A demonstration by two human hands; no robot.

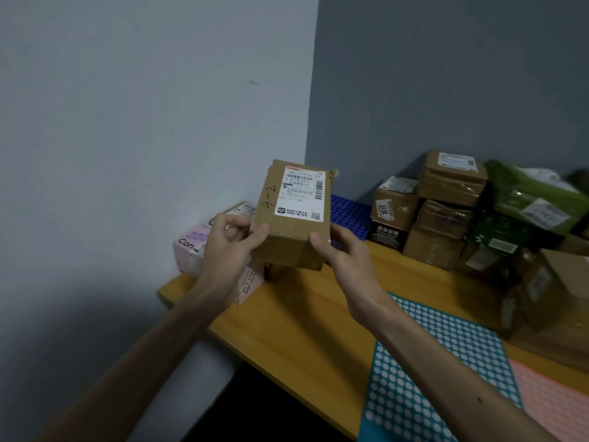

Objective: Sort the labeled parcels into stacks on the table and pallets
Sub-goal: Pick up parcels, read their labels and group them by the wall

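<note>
Item 1, your left hand (228, 240): fingers curled round the left end of the cardboard parcel (288, 247), thumb pressed on its near top edge. Grasping.

Item 2, your right hand (342, 256): thumb on the parcel's near right corner, fingers wrapped behind the right side. Grasping.

Item 3, the parcel: brown, taped, held between both your hands in the air above the far left corner of the table (302, 317), tilted with its top face toward you. That face carries a white shipping label (301, 194) and the handwritten mark "4-2".

Item 4, pink package (189, 250): lying at the table's corner against the wall, partly hidden behind your left hand and just below the parcel.

Item 5, blue pallet (349, 212): at the wall, behind the parcel.

Item 6, stack of brown boxes (446, 202): piled to the right of the blue pallet, with green bags (535, 199) heaped beside it.

Item 7, teal perforated mat (430, 362): flat on the table under your right forearm; a pink mat (557, 400) adjoins it on the right.
</note>
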